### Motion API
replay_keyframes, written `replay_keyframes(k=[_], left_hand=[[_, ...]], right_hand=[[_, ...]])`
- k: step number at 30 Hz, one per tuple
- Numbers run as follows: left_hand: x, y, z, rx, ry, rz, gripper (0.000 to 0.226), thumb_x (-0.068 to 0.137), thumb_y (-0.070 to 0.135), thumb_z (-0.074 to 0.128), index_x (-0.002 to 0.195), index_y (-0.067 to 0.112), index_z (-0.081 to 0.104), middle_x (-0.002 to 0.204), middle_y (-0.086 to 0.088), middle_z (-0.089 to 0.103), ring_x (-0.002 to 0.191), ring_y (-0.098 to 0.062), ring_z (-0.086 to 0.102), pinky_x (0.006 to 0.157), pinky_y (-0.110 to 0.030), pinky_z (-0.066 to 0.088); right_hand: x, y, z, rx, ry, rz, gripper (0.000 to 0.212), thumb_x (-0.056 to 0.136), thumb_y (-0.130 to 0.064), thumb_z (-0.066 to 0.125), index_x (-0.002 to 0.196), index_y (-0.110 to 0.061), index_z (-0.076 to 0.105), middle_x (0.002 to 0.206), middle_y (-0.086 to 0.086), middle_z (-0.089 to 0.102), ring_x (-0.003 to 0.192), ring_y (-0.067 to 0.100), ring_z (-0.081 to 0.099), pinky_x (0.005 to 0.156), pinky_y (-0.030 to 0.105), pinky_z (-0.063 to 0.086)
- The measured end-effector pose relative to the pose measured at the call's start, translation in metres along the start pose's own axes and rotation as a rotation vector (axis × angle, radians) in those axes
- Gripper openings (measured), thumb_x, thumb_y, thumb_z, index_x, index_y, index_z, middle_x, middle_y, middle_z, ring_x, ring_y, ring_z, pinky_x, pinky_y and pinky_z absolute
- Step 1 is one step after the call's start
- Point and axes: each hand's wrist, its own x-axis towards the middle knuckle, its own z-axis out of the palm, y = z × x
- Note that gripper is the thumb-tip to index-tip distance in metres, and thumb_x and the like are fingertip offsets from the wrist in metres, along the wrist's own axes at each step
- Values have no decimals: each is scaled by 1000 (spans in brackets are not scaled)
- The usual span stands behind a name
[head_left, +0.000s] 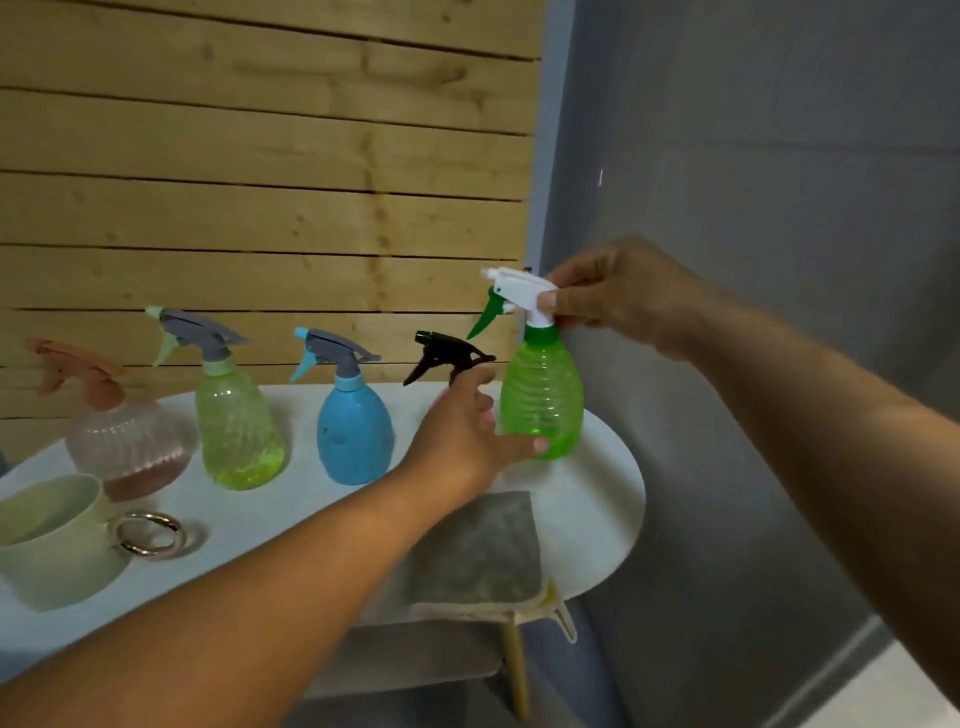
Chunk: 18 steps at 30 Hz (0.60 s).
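A bright green ribbed spray bottle (543, 395) with a white head and green trigger stands upright at the right end of the white oval table (597, 519). My right hand (623, 301) pinches the white spray head from the right. My left hand (467, 436) grips the bottle low on its left side, the thumb laid across its front. Just behind my left hand is a pink bottle with a black sprayer (447, 356), its body mostly hidden.
A blue bottle (353, 436), a yellow-green bottle (236, 431) and a blurred pink ribbed bottle (119, 441) stand in a row to the left. A pale green mug (47, 535), a metal ring (150, 532) and a grey cloth (478, 556) lie nearer. Behind is a wooden slat wall, with a grey wall on the right.
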Motion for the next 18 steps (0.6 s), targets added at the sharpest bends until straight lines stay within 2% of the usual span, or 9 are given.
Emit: replay_keyframes(k=[3, 7, 9, 12, 13, 16, 18], left_hand=[[-8, -26, 1, 164, -119, -26, 77, 79, 27, 89, 145, 23, 49, 128, 3, 58, 112, -11, 57, 90, -18, 41], [-16, -65, -2, 407, -266, 10, 63, 89, 34, 79, 145, 31, 52, 139, 8, 59, 129, -12, 56, 103, -20, 42], [-15, -75, -2, 535, -352, 52, 59, 94, 43, 70, 148, 36, 48, 149, 13, 52, 133, -11, 51, 109, -23, 39], [-14, -77, 2, 663, -479, 126, 56, 101, 51, 57, 153, 39, 40, 158, 15, 40, 142, -11, 40, 117, -27, 31], [-15, -77, 5, 692, -515, 140, 57, 102, 53, 52, 155, 39, 36, 161, 15, 35, 146, -12, 35, 119, -27, 27], [-15, -76, 15, 751, -591, 192, 61, 104, 58, 42, 160, 41, 24, 169, 17, 16, 156, -9, 13, 126, -31, 14], [-14, -75, 23, 755, -601, 208, 64, 104, 59, 40, 161, 41, 17, 170, 18, 8, 157, -7, 7, 128, -33, 12]], right_hand=[[5, 30, -6, 26, 10, 38, 24, 89, -3, 73, 111, 7, 70, 85, 10, 71, 58, 0, 65, 57, 10, 48], [12, 64, 0, 80, 17, 93, 23, 90, -1, 71, 112, 5, 71, 85, 8, 72, 59, 0, 66, 59, 11, 50], [15, 78, 6, 99, 11, 111, 21, 90, 1, 70, 111, 5, 71, 85, 9, 72, 62, 3, 67, 64, 13, 52], [21, 94, 16, 92, 5, 114, 23, 89, 0, 72, 111, 5, 72, 100, 21, 74, 82, 17, 68, 85, 29, 59], [23, 98, 19, 96, -2, 116, 23, 89, -1, 72, 112, 5, 72, 105, 24, 74, 85, 20, 68, 87, 30, 59], [27, 107, 23, 125, -22, 129, 24, 89, -1, 72, 113, 5, 71, 107, 25, 73, 84, 21, 68, 84, 26, 59], [29, 110, 24, 126, -23, 131, 25, 89, -1, 72, 113, 4, 71, 106, 24, 73, 83, 20, 69, 84, 27, 58]])
